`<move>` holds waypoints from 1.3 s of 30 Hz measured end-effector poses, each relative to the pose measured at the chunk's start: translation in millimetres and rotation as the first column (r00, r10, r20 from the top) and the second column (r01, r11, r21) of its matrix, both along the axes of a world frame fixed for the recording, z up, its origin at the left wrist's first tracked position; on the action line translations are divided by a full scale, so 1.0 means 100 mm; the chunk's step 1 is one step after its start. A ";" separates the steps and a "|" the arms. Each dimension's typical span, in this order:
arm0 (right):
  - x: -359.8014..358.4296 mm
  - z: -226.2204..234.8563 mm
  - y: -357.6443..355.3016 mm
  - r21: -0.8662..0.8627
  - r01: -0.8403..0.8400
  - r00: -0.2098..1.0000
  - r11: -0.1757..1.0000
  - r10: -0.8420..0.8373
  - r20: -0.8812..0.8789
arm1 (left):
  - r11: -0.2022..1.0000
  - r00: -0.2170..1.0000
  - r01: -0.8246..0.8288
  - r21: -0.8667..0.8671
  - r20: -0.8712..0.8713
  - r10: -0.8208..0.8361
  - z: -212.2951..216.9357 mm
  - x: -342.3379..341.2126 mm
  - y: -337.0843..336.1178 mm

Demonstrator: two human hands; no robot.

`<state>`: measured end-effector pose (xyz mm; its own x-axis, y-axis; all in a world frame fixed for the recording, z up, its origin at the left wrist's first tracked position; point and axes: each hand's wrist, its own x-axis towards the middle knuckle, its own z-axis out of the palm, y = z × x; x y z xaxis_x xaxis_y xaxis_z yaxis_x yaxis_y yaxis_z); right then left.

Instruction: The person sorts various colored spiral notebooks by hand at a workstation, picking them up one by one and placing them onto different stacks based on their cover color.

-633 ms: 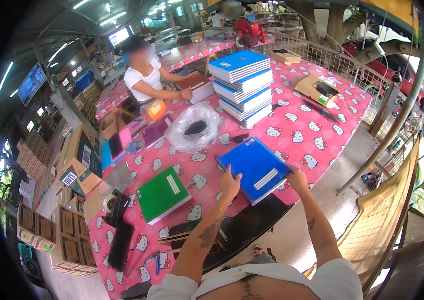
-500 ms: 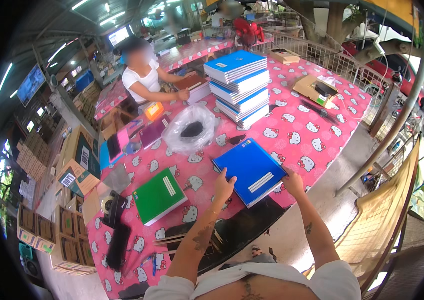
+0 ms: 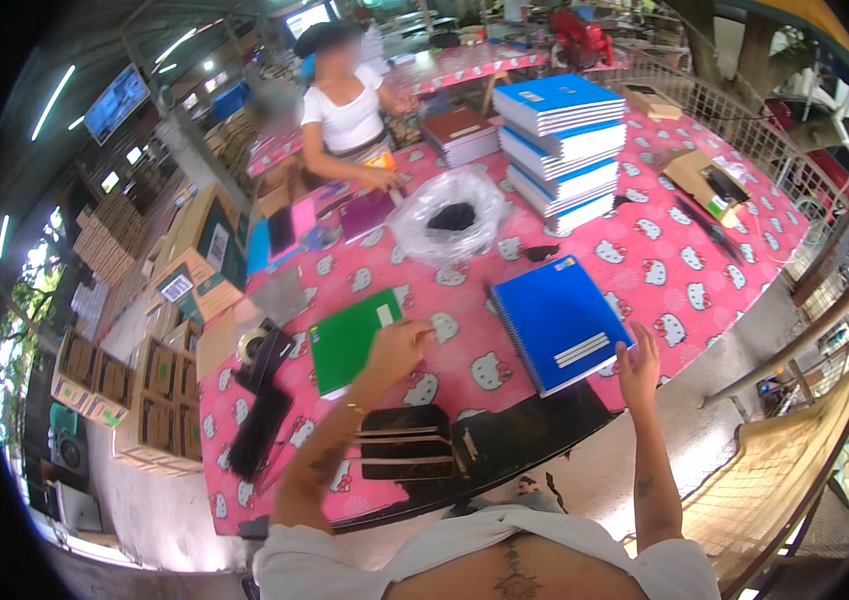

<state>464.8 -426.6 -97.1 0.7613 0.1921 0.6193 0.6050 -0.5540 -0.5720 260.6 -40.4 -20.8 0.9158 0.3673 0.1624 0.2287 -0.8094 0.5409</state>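
A blue spiral notebook (image 3: 554, 315) lies on the pink patterned tablecloth in front of me. My right hand (image 3: 640, 368) is beside its lower right edge, fingers spread, thumb at the cover. To the left is a green notebook (image 3: 349, 335), partly covered by my left hand (image 3: 399, 352), which is over its right side with fingers loosely apart and nothing visible in them. Farther back stands a tall stack of blue notebooks (image 3: 559, 150), white page edges showing. A clear plastic bag (image 3: 419, 220) with something dark inside sits left of the stack.
A black tape dispenser (image 3: 262, 355) and a black brush (image 3: 260, 435) lie at the left edge. An open cardboard box (image 3: 694, 180) is at the right. Across the table a person in a white top (image 3: 344, 115) reaches toward an orange item, beside brown-covered books (image 3: 459, 135).
My left hand has let go of the blue notebook and moved left over the green one. My right hand has loosened at the blue notebook's edge. The co-worker's hands have left the brown-covered books.
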 end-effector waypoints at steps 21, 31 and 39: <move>-2.20 0.59 1.93 0.095 -0.439 0.896 0.894 0.442 -0.023 | 0.895 0.926 0.011 0.446 0.333 -0.178 1.08 -1.51 0.38; -2.26 0.04 1.53 0.712 -0.494 0.440 0.499 0.850 -0.290 | 0.792 0.854 0.232 0.564 0.272 -0.443 1.22 -1.64 -0.40; -2.29 0.11 1.59 0.761 -0.481 0.372 0.435 0.887 -0.273 | 0.791 0.880 0.226 0.569 0.229 -0.416 1.38 -1.80 -0.45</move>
